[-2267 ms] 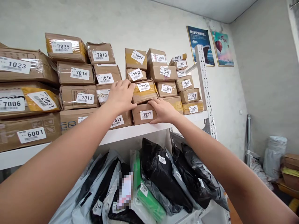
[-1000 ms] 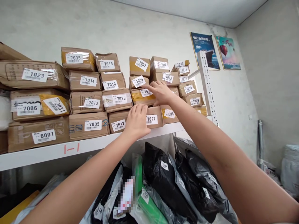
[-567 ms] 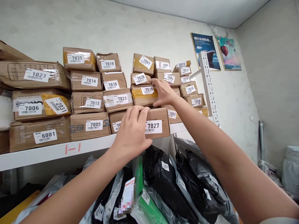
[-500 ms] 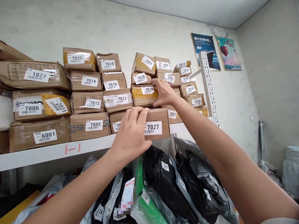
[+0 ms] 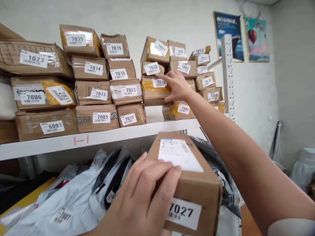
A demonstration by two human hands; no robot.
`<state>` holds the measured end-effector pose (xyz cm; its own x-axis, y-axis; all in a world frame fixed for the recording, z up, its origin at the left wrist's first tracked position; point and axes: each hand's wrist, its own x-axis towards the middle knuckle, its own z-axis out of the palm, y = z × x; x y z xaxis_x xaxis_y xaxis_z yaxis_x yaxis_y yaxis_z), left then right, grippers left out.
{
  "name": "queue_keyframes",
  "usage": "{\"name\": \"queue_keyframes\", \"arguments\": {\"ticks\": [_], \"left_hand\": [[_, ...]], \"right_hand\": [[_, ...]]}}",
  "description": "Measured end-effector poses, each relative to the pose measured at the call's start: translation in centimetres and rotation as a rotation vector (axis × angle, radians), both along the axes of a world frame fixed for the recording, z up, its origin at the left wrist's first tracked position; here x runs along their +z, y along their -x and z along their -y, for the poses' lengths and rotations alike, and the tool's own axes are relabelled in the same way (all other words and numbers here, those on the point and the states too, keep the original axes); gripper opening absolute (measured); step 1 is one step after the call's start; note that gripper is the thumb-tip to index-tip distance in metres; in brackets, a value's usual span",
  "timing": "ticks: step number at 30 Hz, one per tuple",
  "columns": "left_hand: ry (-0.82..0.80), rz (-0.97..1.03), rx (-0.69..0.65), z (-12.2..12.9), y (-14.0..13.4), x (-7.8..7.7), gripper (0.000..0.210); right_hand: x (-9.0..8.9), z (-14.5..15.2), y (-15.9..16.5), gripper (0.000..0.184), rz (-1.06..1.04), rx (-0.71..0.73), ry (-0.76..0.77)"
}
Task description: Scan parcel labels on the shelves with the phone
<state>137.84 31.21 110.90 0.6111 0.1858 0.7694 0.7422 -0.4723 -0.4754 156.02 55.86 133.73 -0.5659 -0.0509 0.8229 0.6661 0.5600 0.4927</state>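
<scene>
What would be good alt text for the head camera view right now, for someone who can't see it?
A person's left hand holds cardboard box 7027 in front of a white shelf, while the right hand grips box 7039, which has a gap beneath it. Other numbered boxes are stacked alongside, with bagged parcels below.

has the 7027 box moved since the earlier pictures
Yes: the 7027 box has come off the white shelf and down below its front edge, held in the left hand.
</scene>
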Motion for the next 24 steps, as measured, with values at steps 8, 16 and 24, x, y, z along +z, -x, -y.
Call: {"name": "queue_keyframes", "arguments": {"ticks": [8, 16, 24], "left_hand": [[0.265, 0.307, 0.244, -6.2, 7.3, -10.2, 0.072], [0.181, 0.128, 0.434, -13.9, 18.5, -10.1, 0.073], [0.469, 0.034, 0.697, -15.2, 21.3, -13.7, 0.085]], "right_hand": [[-0.1, -0.3, 0.2, 0.105, -0.003, 0.015, 0.026], [-0.5, 0.1, 0.3, 0.099, -0.048, 0.068, 0.065], [-0.6, 0.2, 0.3, 0.105, -0.029, -0.011, 0.023]]}}
